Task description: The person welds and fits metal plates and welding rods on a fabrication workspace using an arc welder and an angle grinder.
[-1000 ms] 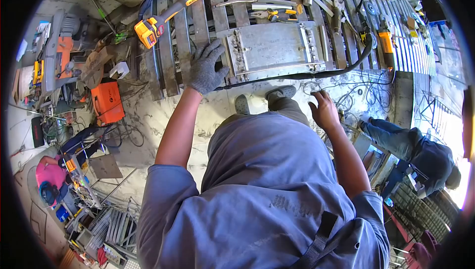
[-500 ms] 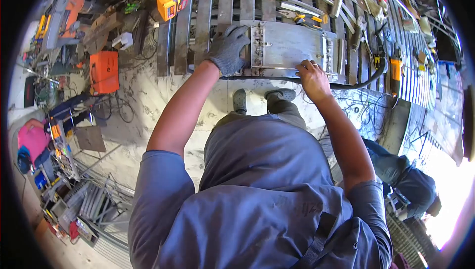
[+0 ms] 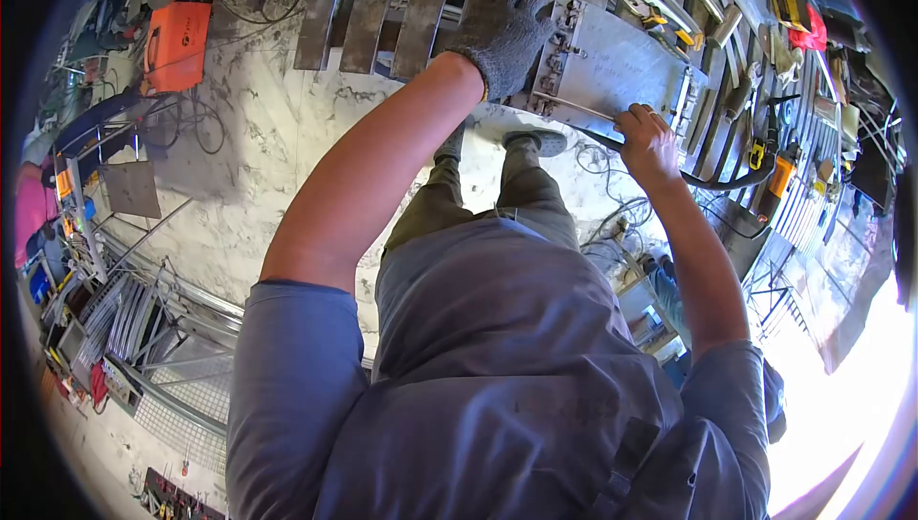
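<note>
A flat grey metal plate [image 3: 622, 66] lies on the slatted metal bench, with a strip of small bolts or fittings [image 3: 557, 46] along its left end. My left hand [image 3: 502, 42], in a grey knit glove, reaches to that end; its fingers are spread at the strip, and their tips are partly hard to see. A thin metal rod [image 3: 576, 107] runs along the plate's near edge. My bare right hand [image 3: 652, 145] has its fingers closed at the rod's right end. A dark cable or hose [image 3: 727, 181] passes just beyond that hand.
Pliers with yellow handles [image 3: 653, 17] and metal bars lie behind the plate. An orange-and-black tool [image 3: 779, 178] is at the right. An orange case [image 3: 178, 46] stands on the floor at the left. Bench slats [image 3: 368, 22] have gaps between them.
The view has turned, so the bench sits higher and farther right. My left hand has come closer to the plate's left end. My right hand stays at the near edge.
</note>
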